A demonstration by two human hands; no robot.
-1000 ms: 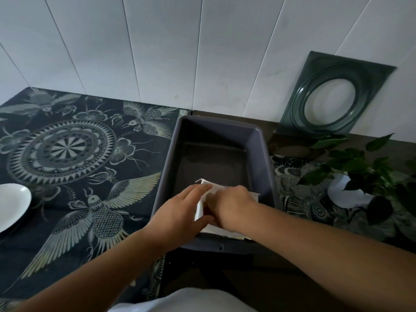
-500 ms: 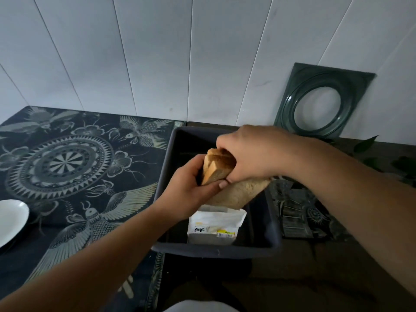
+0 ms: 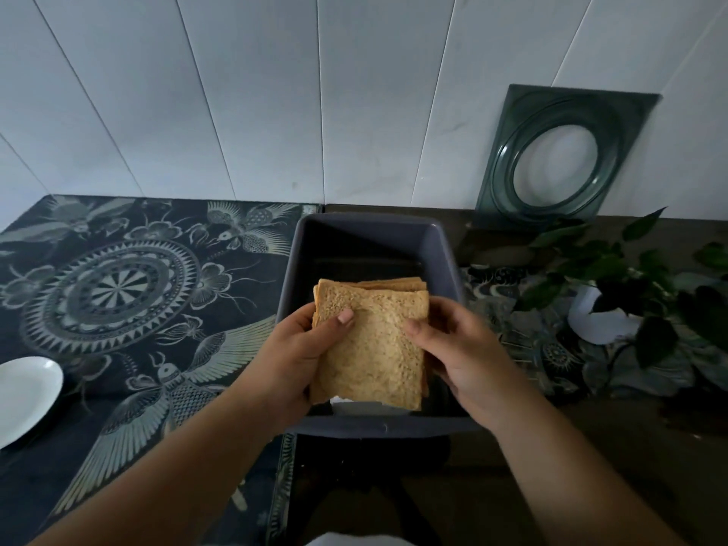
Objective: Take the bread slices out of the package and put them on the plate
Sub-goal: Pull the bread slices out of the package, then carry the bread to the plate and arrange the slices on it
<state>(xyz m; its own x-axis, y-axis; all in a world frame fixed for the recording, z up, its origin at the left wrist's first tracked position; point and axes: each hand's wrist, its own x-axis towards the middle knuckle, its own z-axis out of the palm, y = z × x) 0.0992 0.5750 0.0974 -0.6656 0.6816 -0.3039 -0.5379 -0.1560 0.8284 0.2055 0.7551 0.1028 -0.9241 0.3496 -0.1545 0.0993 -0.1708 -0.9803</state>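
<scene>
Both hands hold a stack of brown bread slices (image 3: 372, 344) in the middle of the frame, above a dark grey rectangular bin (image 3: 445, 254). The left hand (image 3: 293, 360) grasps the left side of the stack, with its thumb laid on the top slice. The right hand (image 3: 468, 360) grasps the right side, and its thumb also touches the top face. The stack is tilted, so that its broad face looks toward the camera. The edges of further slices show behind the top one, at its upper right corner.

Under the lower edge of the bread, a small white piece of the package (image 3: 354, 405) is seen inside the bin, near the front wall. Most of it is hidden by the slices, so I cannot tell how it lies.

The white plate (image 3: 23, 396) is at the left edge of the frame, well apart from the bin, and only part of it is in view. It rests on a dark patterned cloth (image 3: 118, 293) that covers the left part of the table (image 3: 591, 466). At the right there is a green plant (image 3: 614, 277) in a white pot (image 3: 595, 321). A dark green square frame (image 3: 559, 155) with a round opening leans against the white panelled wall (image 3: 275, 92) in the upper right.
</scene>
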